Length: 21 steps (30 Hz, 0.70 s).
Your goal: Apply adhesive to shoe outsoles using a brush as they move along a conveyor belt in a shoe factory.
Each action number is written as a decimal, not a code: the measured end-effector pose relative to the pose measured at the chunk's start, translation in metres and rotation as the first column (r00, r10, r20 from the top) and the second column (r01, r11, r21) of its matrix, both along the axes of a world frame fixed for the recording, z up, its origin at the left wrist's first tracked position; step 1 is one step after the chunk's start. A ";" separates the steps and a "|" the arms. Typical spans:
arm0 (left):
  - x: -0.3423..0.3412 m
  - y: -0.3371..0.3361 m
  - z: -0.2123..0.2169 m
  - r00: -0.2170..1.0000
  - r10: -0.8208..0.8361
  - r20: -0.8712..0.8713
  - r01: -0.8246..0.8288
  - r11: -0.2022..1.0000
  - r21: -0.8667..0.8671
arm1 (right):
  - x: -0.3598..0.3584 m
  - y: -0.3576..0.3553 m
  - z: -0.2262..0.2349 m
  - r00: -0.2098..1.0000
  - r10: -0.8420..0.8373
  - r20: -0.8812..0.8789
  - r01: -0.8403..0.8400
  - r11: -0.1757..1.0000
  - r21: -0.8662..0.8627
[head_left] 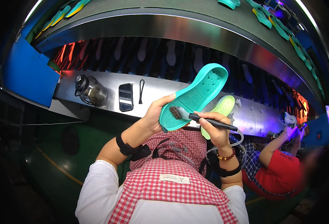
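Observation:
A teal shoe sole point(198, 89) is held up in front of me, its hollow inner side facing me and its toe pointing up to the right. My left hand point(157, 111) grips it by the left edge near the heel. In my right hand point(217, 131) is a black-handled brush point(213, 121), with a thin hose at the handle's rear end. The brush's dark bristles touch the inside of the sole's heel. Partly hidden behind my right hand, a pale green sole point(224, 105) lies at the metal ledge.
On the steel ledge point(114, 80) stand a dark see-through jug point(91, 90), a phone point(126, 97) and a black strap point(141, 91). Above runs a conveyor point(164, 6) carrying teal soles point(261, 18). A co-worker in red point(274, 170) sits at the right. A blue machine panel point(30, 71) stands left.

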<state>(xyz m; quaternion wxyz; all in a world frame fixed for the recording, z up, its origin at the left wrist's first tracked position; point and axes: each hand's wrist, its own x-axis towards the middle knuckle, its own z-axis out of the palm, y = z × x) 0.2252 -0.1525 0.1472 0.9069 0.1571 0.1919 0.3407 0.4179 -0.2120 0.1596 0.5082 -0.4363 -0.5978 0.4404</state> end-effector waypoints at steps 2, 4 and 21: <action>0.000 0.000 -0.001 0.999 0.047 0.028 -0.048 0.998 0.029 | -0.002 -0.001 -0.006 0.999 -0.021 -0.031 0.021 1.000 -0.005; 0.001 0.000 -0.005 0.999 0.052 0.015 -0.053 0.998 0.029 | -0.002 0.001 -0.012 0.997 -0.038 -0.062 0.038 0.999 -0.005; -0.004 0.003 -0.029 0.982 0.184 0.038 -0.186 0.981 0.059 | -0.014 0.036 -0.031 0.968 -0.249 0.010 0.243 0.954 0.177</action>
